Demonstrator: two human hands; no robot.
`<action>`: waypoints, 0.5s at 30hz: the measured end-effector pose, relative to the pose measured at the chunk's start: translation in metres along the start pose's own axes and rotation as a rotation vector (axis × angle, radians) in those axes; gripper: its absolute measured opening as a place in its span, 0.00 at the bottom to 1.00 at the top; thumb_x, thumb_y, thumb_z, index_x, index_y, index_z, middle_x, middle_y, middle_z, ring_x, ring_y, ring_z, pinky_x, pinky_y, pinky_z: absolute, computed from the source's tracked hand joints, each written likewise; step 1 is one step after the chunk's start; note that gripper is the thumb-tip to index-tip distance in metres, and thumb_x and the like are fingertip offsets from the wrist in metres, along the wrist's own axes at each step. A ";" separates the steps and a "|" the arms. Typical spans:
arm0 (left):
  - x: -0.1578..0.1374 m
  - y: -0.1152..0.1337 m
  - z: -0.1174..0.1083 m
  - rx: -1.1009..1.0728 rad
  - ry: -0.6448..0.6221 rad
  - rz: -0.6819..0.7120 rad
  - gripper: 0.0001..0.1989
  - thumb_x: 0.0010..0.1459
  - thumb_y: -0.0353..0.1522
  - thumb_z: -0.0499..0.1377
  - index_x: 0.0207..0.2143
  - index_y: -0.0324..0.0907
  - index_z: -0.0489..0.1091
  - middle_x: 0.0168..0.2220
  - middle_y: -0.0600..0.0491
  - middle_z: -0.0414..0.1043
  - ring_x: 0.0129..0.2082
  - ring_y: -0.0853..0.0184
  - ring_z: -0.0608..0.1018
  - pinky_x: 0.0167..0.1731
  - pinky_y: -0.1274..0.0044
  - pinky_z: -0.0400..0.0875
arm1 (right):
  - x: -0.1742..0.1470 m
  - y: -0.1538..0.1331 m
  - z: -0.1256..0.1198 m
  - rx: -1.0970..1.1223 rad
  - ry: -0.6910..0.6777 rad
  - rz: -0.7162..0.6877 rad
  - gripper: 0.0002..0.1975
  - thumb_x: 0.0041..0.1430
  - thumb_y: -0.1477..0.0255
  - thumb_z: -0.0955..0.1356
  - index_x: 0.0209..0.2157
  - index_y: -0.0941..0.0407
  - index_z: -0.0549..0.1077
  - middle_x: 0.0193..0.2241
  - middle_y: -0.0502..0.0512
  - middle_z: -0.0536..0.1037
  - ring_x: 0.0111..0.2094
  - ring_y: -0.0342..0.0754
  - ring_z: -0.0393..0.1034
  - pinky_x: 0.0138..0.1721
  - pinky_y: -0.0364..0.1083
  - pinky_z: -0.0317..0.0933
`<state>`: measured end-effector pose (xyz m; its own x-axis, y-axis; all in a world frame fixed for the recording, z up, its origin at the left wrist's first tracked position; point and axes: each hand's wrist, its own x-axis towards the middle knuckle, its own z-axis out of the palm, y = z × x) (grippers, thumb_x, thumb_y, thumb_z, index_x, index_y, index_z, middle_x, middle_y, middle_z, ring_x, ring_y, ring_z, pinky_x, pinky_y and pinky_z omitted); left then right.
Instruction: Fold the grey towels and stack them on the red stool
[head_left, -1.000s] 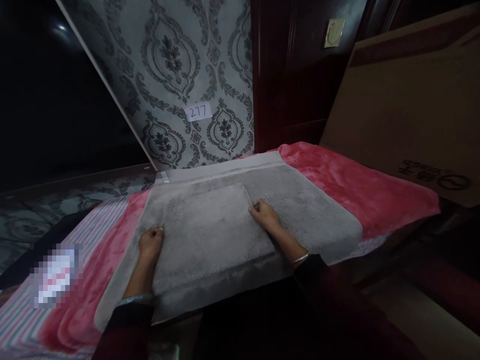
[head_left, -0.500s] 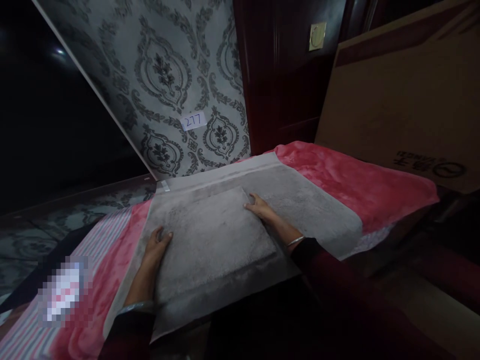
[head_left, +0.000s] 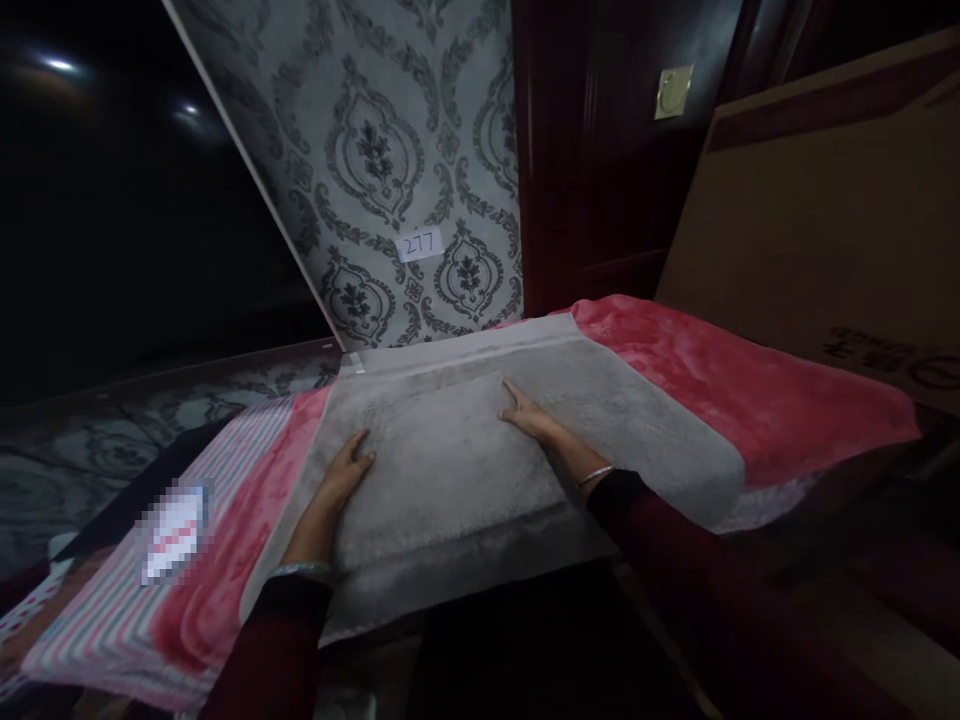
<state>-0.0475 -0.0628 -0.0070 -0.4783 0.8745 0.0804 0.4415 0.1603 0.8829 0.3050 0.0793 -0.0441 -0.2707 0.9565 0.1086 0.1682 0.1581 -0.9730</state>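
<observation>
The light is dim and cool: the grey cloth (head_left: 442,460) between the left hand (head_left: 346,472) and the right hand (head_left: 531,416) is rather pale, while the sleeves (head_left: 697,560) behind them sink into almost black shadow. Far beyond the left hand, two white glares shine on the dark glossy panel (head_left: 135,220), and beyond the right hand a weak sheen lies on the dark red door (head_left: 592,150). Left of the left hand, coarse mosaic squares (head_left: 174,535) hide one patch, and far right of the right hand the print (head_left: 870,350) on the cardboard (head_left: 825,220) is blurred.

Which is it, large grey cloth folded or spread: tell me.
Spread: the large grey cloth lies broadly flat, red fabric showing either side.
</observation>
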 end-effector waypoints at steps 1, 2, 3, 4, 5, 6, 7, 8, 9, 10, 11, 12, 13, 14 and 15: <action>-0.001 0.002 0.001 0.010 -0.003 0.014 0.26 0.48 0.27 0.65 0.53 0.42 0.76 0.62 0.45 0.72 0.65 0.55 0.70 0.67 0.65 0.60 | -0.001 -0.003 0.000 0.012 -0.002 -0.008 0.48 0.47 0.76 0.71 0.71 0.53 0.58 0.60 0.58 0.74 0.58 0.54 0.70 0.63 0.55 0.60; -0.001 0.005 0.000 0.019 -0.006 0.028 0.25 0.47 0.26 0.64 0.51 0.43 0.76 0.60 0.45 0.73 0.64 0.55 0.71 0.66 0.65 0.61 | -0.002 -0.007 0.000 0.032 -0.003 -0.007 0.47 0.47 0.77 0.71 0.70 0.53 0.59 0.61 0.58 0.73 0.60 0.53 0.68 0.64 0.54 0.59; -0.001 0.009 0.000 0.030 -0.009 0.044 0.25 0.47 0.27 0.64 0.51 0.43 0.77 0.59 0.46 0.74 0.63 0.55 0.72 0.66 0.65 0.62 | -0.003 -0.011 0.000 0.057 0.000 -0.006 0.46 0.47 0.77 0.71 0.70 0.53 0.60 0.62 0.57 0.72 0.61 0.52 0.67 0.64 0.53 0.58; -0.001 0.013 -0.001 0.041 -0.015 0.064 0.25 0.47 0.27 0.63 0.50 0.43 0.77 0.59 0.46 0.75 0.62 0.55 0.73 0.65 0.64 0.63 | -0.004 -0.015 -0.001 0.081 0.011 -0.018 0.45 0.46 0.77 0.70 0.69 0.54 0.62 0.62 0.56 0.72 0.62 0.52 0.67 0.65 0.53 0.57; 0.001 0.018 -0.003 0.053 -0.024 0.091 0.25 0.48 0.28 0.63 0.51 0.43 0.77 0.58 0.47 0.75 0.61 0.55 0.74 0.64 0.64 0.64 | -0.006 -0.020 -0.002 0.106 0.025 -0.035 0.44 0.46 0.77 0.70 0.68 0.54 0.63 0.62 0.56 0.72 0.62 0.51 0.66 0.65 0.53 0.56; 0.003 0.024 -0.006 0.066 -0.036 0.123 0.25 0.48 0.28 0.63 0.51 0.43 0.77 0.58 0.47 0.76 0.60 0.55 0.75 0.64 0.63 0.65 | -0.009 -0.025 -0.004 0.132 0.037 -0.052 0.43 0.46 0.77 0.70 0.67 0.54 0.65 0.62 0.56 0.72 0.62 0.51 0.66 0.66 0.53 0.55; 0.007 0.032 -0.009 0.085 -0.052 0.157 0.26 0.48 0.28 0.62 0.52 0.43 0.77 0.58 0.47 0.76 0.60 0.55 0.75 0.63 0.63 0.66 | -0.013 -0.030 -0.006 0.161 0.052 -0.068 0.42 0.45 0.77 0.70 0.66 0.54 0.66 0.62 0.56 0.72 0.62 0.52 0.66 0.66 0.53 0.55; 0.012 0.041 -0.012 0.110 -0.074 0.191 0.27 0.48 0.29 0.62 0.53 0.42 0.76 0.57 0.47 0.76 0.59 0.54 0.76 0.62 0.62 0.67 | -0.018 -0.035 -0.009 0.192 0.071 -0.081 0.41 0.45 0.76 0.70 0.65 0.54 0.68 0.62 0.56 0.72 0.62 0.52 0.67 0.66 0.53 0.55; 0.018 0.051 -0.015 0.142 -0.099 0.225 0.27 0.49 0.30 0.62 0.54 0.42 0.76 0.57 0.47 0.76 0.59 0.54 0.76 0.62 0.62 0.67 | -0.024 -0.040 -0.013 0.222 0.092 -0.092 0.40 0.46 0.75 0.71 0.64 0.53 0.68 0.62 0.56 0.72 0.62 0.53 0.66 0.67 0.54 0.54; 0.026 0.062 -0.019 0.181 -0.126 0.264 0.28 0.49 0.30 0.62 0.55 0.42 0.75 0.57 0.47 0.76 0.59 0.54 0.76 0.62 0.63 0.67 | -0.032 -0.043 -0.016 0.251 0.118 -0.102 0.40 0.46 0.74 0.71 0.64 0.53 0.69 0.62 0.56 0.72 0.63 0.53 0.65 0.67 0.55 0.54; 0.034 0.073 -0.022 0.223 -0.153 0.308 0.28 0.50 0.31 0.61 0.56 0.43 0.75 0.58 0.48 0.76 0.59 0.55 0.75 0.63 0.63 0.66 | -0.042 -0.047 -0.019 0.278 0.144 -0.111 0.40 0.46 0.73 0.71 0.64 0.52 0.68 0.63 0.56 0.71 0.64 0.54 0.64 0.67 0.56 0.53; 0.043 0.084 -0.023 0.268 -0.178 0.355 0.29 0.51 0.31 0.61 0.58 0.43 0.74 0.59 0.48 0.75 0.60 0.55 0.75 0.63 0.64 0.66 | -0.052 -0.049 -0.021 0.304 0.167 -0.117 0.41 0.47 0.72 0.72 0.65 0.51 0.67 0.63 0.56 0.71 0.65 0.55 0.62 0.67 0.56 0.52; 0.053 0.094 -0.023 0.315 -0.198 0.406 0.29 0.52 0.31 0.60 0.59 0.44 0.73 0.60 0.49 0.74 0.61 0.56 0.74 0.64 0.65 0.65 | -0.064 -0.049 -0.021 0.329 0.183 -0.120 0.42 0.47 0.71 0.72 0.66 0.51 0.66 0.64 0.57 0.70 0.66 0.55 0.61 0.68 0.57 0.52; 0.063 0.102 -0.021 0.368 -0.208 0.454 0.30 0.53 0.31 0.60 0.61 0.44 0.71 0.61 0.50 0.73 0.62 0.57 0.73 0.64 0.66 0.64 | -0.076 -0.049 -0.020 0.355 0.195 -0.116 0.44 0.47 0.70 0.73 0.67 0.50 0.64 0.64 0.57 0.69 0.67 0.56 0.59 0.67 0.56 0.52; 0.072 0.108 -0.016 0.443 -0.205 0.482 0.31 0.54 0.31 0.58 0.62 0.44 0.70 0.63 0.50 0.71 0.63 0.58 0.72 0.65 0.68 0.63 | -0.088 -0.046 -0.017 0.384 0.207 -0.099 0.46 0.47 0.69 0.73 0.69 0.50 0.62 0.65 0.57 0.68 0.67 0.56 0.58 0.67 0.56 0.53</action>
<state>-0.0461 0.0099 0.1013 -0.0160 0.9571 0.2892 0.8585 -0.1351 0.4947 0.3371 -0.0083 -0.0050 -0.0661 0.9764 0.2054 -0.2238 0.1861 -0.9567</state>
